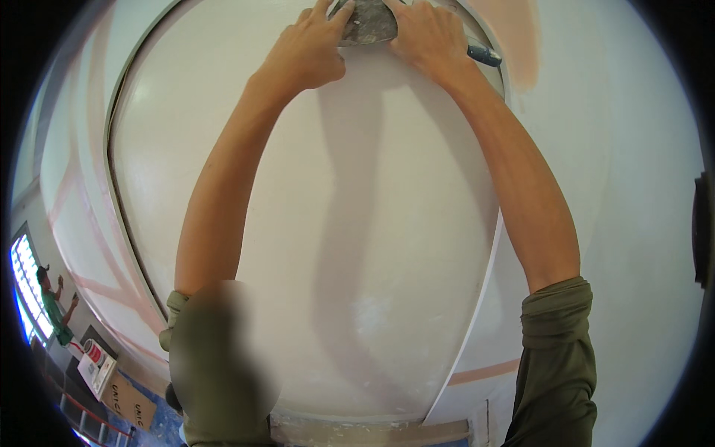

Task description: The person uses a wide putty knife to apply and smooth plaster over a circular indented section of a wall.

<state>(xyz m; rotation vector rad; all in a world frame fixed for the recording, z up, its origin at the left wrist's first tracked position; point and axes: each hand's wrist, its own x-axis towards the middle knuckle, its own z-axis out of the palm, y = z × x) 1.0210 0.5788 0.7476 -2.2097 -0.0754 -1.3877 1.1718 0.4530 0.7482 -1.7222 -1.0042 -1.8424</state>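
Grey plate (370,22), flat and smeared, is at the very top of your view, in front of the upper part of the pale curved-looking panel (402,223). Your left hand (309,48) is closed on its left edge, with a finger lying along the face, and your right hand (432,37) grips the opposite edge; some fingertips run out of the picture, so you can't tell exactly how they wrap. Holding it from both sides probably lets you steady it and spread your pressure evenly. A dark handle (484,54) sticks out beyond your right hand, perhaps tucked there to be within reach, though whether it joins the plate is hidden. Both your arms stretch up and away, likely because you are working high on the surface, and your rolled olive sleeves (555,313) leave the forearms bare, presumably out of the mess. Well apart, at lower left, a co-worker (53,305) in green stands near a window, and a bucket (92,350) sits on a cardboard box (130,402), perhaps raised for easier reach.
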